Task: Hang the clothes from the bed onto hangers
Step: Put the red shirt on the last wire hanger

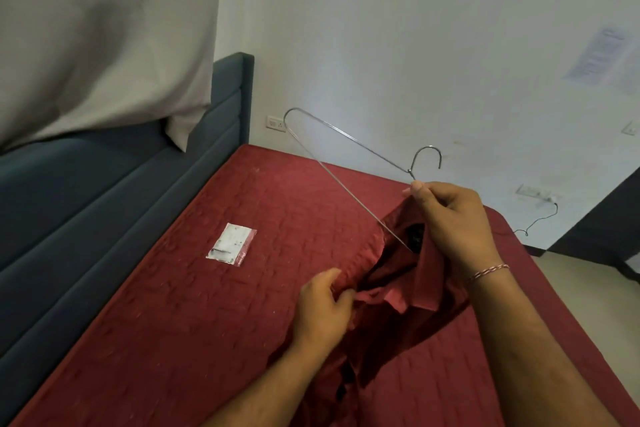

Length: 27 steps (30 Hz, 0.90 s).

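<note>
Head view: hanger and red shirt collar in right hand's grip, left hand clutching shirt fabric below.

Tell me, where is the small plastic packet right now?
The small plastic packet lies flat on the red bed cover, left of the left hand and the red shirt.

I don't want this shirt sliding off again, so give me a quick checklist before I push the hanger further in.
1. Right hand grips the hanger near its hook together with the collar: ok.
2. Left hand holds the red shirt open at the neck: ok.
3. One hanger arm inside the neck opening: ok.
4. Other hanger arm inside the shirt: not ok, it sticks out bare.
5. Shirt buttons undone: cannot tell.
6. Small packet lies apart from the shirt: ok.
</note>
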Available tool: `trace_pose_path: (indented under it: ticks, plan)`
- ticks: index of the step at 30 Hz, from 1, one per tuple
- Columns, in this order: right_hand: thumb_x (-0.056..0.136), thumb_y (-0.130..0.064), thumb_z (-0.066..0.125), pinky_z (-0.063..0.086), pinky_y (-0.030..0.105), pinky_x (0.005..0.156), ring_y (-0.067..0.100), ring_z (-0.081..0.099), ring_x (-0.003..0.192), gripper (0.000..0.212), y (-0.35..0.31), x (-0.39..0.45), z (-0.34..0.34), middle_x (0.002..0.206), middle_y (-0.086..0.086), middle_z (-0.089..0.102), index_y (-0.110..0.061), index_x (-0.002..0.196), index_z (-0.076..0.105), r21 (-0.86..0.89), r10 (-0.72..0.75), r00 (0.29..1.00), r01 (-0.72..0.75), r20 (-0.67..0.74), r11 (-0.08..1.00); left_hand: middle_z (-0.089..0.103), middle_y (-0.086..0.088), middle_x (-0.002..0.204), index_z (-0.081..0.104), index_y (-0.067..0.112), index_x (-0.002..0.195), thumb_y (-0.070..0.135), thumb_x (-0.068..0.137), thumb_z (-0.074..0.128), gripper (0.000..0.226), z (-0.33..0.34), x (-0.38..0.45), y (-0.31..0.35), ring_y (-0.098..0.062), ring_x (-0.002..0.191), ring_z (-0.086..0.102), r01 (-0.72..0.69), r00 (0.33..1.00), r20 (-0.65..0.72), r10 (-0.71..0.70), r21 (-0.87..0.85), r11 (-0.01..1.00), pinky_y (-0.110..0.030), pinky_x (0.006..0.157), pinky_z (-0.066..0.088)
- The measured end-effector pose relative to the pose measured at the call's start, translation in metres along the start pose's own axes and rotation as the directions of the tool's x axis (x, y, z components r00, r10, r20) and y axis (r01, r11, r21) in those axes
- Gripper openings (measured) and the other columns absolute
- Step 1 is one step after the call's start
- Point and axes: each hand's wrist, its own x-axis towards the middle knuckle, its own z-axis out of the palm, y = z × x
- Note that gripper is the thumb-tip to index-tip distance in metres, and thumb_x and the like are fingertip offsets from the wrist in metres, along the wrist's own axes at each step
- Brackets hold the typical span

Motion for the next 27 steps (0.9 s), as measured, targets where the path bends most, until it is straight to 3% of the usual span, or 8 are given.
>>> trace_pose_path:
  ticks: [2, 5, 8, 10, 14, 18, 21, 27]
  plan:
    - [0.099, -0.039, 0.066, 0.056, 0.029, 0.087, 0.001, 0.072, 0.095, 0.021, 0.006, -0.008, -0.001, 0.093, -0.015, 0.078, -0.025, 0.094, 0.082, -0.007, -0.034, 0.999, 0.034, 0.036, 0.999, 0.067, 0.015, 0.067, 0.072, 0.019, 0.076, 0.003, 0.086, 0.069, 0.020, -0.011, 0.014, 0.000, -0.004, 0.066, 0.061, 0.155, 0.987, -0.006, -0.159, -0.173, 0.973, -0.029, 0.061, 0.043]
    - [0.100, -0.021, 0.066, 0.049, 0.014, 0.095, -0.011, 0.065, 0.108, 0.019, 0.025, -0.022, -0.010, 0.111, -0.019, 0.075, -0.025, 0.113, 0.079, -0.099, -0.185, 0.972, 0.201, 0.148, 0.975, 0.069, -0.006, 0.069, 0.075, 0.011, 0.071, 0.002, 0.095, 0.057, 0.031, -0.052, 0.028, 0.022, -0.022, 0.061, 0.064, 0.397, 0.913, 0.154, -0.378, -0.548, 0.736, -0.026, 0.055, 0.047]
    - [0.097, -0.016, 0.068, 0.052, 0.013, 0.090, -0.006, 0.069, 0.101, 0.025, 0.048, -0.038, -0.007, 0.112, -0.010, 0.075, -0.017, 0.120, 0.076, -0.147, -0.303, 0.937, 0.329, 0.174, 0.933, 0.070, -0.011, 0.068, 0.077, 0.009, 0.066, 0.004, 0.093, 0.047, 0.040, -0.086, 0.039, 0.043, -0.020, 0.056, 0.069, 0.459, 0.884, 0.304, -0.355, -0.715, 0.527, -0.027, 0.057, 0.059]
    - [0.093, -0.015, 0.066, 0.054, 0.019, 0.087, 0.009, 0.072, 0.098, 0.030, 0.060, -0.049, 0.002, 0.110, -0.002, 0.077, -0.012, 0.121, 0.075, -0.253, -0.402, 0.904, 0.428, 0.147, 0.868, 0.074, -0.017, 0.082, 0.076, 0.001, 0.091, 0.011, 0.087, 0.053, 0.025, -0.100, 0.044, 0.053, -0.027, 0.071, 0.073, 0.482, 0.872, 0.353, -0.339, -0.741, 0.468, -0.037, 0.072, 0.064]
    - [0.092, -0.009, 0.062, 0.060, 0.035, 0.073, 0.023, 0.075, 0.097, 0.035, 0.068, -0.065, 0.014, 0.118, 0.004, 0.076, -0.010, 0.126, 0.073, -0.447, -0.544, 0.828, 0.540, 0.133, 0.713, 0.074, -0.026, 0.106, 0.073, -0.004, 0.106, 0.021, 0.099, 0.056, 0.032, -0.114, 0.045, 0.059, -0.038, 0.097, 0.072, 0.464, 0.884, 0.308, -0.352, -0.675, 0.573, -0.048, 0.090, 0.061]
    - [0.090, -0.009, 0.059, 0.060, 0.041, 0.059, 0.031, 0.075, 0.088, 0.039, 0.072, -0.070, 0.024, 0.116, 0.005, 0.075, -0.011, 0.127, 0.071, -0.555, -0.509, 0.844, 0.509, 0.170, 0.658, 0.075, -0.004, 0.081, 0.078, 0.003, 0.087, 0.041, 0.094, 0.061, 0.042, -0.134, 0.054, 0.047, -0.023, 0.073, 0.065, 0.137, 0.990, 0.013, -0.138, -0.201, 0.970, -0.041, 0.074, 0.054]
    - [0.089, -0.013, 0.056, 0.056, 0.042, 0.050, 0.035, 0.071, 0.081, 0.042, 0.073, -0.074, 0.030, 0.108, 0.005, 0.074, -0.011, 0.129, 0.068, -0.606, -0.463, 0.852, 0.506, 0.244, 0.613, 0.050, -0.005, 0.065, 0.065, -0.006, 0.081, 0.044, 0.089, 0.062, 0.051, -0.147, 0.059, 0.037, -0.020, 0.064, 0.041, 0.133, 0.991, -0.009, -0.134, -0.072, 0.989, -0.039, 0.065, 0.033]
    - [0.084, -0.013, 0.051, 0.043, 0.033, 0.040, 0.033, 0.066, 0.069, 0.051, 0.060, -0.083, 0.036, 0.102, 0.006, 0.071, -0.007, 0.133, 0.066, -0.719, -0.444, 0.858, 0.478, 0.259, 0.504, 0.071, -0.001, 0.064, 0.075, 0.008, 0.080, 0.011, 0.100, 0.061, 0.025, -0.136, 0.049, 0.045, -0.015, 0.055, 0.067, 0.274, 0.948, -0.056, -0.313, -0.355, 0.894, -0.031, 0.063, 0.054]
